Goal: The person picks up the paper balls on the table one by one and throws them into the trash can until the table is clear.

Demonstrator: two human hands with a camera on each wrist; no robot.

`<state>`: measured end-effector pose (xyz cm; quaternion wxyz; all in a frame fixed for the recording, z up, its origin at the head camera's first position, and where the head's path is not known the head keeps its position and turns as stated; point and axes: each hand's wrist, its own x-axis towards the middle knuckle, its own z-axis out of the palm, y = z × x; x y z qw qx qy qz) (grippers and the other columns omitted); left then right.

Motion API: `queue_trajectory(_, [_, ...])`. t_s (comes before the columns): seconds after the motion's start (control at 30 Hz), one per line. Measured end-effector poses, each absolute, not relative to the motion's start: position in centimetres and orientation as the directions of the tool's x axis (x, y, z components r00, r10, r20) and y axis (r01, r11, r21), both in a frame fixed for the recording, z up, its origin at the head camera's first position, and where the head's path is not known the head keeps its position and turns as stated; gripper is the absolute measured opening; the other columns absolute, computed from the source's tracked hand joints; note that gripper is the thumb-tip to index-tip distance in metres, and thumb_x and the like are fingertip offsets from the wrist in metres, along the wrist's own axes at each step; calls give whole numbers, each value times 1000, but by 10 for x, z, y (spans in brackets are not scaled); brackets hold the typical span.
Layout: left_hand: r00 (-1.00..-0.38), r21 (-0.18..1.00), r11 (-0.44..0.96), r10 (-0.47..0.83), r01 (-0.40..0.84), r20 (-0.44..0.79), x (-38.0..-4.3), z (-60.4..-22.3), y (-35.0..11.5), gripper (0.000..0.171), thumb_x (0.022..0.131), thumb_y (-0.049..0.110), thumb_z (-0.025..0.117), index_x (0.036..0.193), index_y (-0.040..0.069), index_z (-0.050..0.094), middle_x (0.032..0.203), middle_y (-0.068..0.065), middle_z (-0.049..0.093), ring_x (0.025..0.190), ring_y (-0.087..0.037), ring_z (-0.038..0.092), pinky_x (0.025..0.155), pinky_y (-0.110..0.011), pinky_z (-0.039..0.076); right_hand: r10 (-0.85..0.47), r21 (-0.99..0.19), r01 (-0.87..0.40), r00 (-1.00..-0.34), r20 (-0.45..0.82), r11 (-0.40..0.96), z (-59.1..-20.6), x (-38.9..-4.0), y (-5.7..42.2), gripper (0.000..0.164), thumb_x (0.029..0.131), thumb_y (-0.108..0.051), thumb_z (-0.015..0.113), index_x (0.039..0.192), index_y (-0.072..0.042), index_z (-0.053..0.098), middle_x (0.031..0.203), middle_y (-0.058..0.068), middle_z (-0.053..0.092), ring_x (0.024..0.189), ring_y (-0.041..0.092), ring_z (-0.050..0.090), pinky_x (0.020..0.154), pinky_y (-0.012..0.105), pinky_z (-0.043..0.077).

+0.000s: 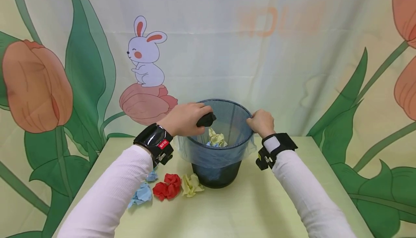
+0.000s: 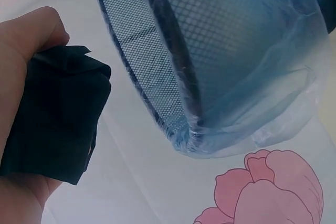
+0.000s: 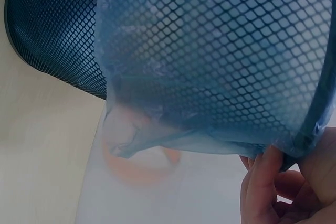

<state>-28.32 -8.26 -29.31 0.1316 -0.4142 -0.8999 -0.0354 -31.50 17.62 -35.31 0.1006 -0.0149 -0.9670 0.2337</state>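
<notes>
A black mesh wastebasket point(image 1: 216, 177) stands upright on the table, lined with a translucent blue plastic bag point(image 1: 208, 159) folded down over its rim. My left hand point(image 1: 186, 118) grips a crumpled piece of black paper point(image 1: 206, 119) above the left side of the opening. In the left wrist view the black paper point(image 2: 58, 114) shows creased folds between thumb and fingers. On the right, my right hand point(image 1: 262, 123) pinches the basket's rim and the liner over it. Inside the basket lie crumpled yellow paper point(image 1: 217, 138) and a bit of blue paper point(image 1: 212, 144).
Left of the basket's foot, on the table point(image 1: 237, 212), lie a yellow paper ball point(image 1: 191, 185), a red paper ball point(image 1: 167, 187) and blue crumpled papers point(image 1: 142, 194), partly behind my left forearm. A printed curtain point(image 1: 208, 57) hangs close behind the basket.
</notes>
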Motion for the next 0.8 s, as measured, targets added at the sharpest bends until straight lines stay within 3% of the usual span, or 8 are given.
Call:
queue_trajectory(0.4, [-702,-47,722,684,690,196,-296,-293,-65,44,80,25,65,122,15,52,106,-4,60,87,-20,57,63,-35,51,86,-464,-7,-980,179,886,-355,-317,177,43,80,-8,51,46,-16,28,42,-4,24,34,10,31,39,21,18])
queue_trajectory(0.8, [-734,-64,749,660,659,160,-304,-298,-55,47,82,29,65,124,16,50,111,-5,59,91,-21,57,69,-36,52,84,-439,-2,-981,177,899,-355,-318,177,44,81,-10,53,46,-16,28,43,-4,24,35,10,28,39,21,19])
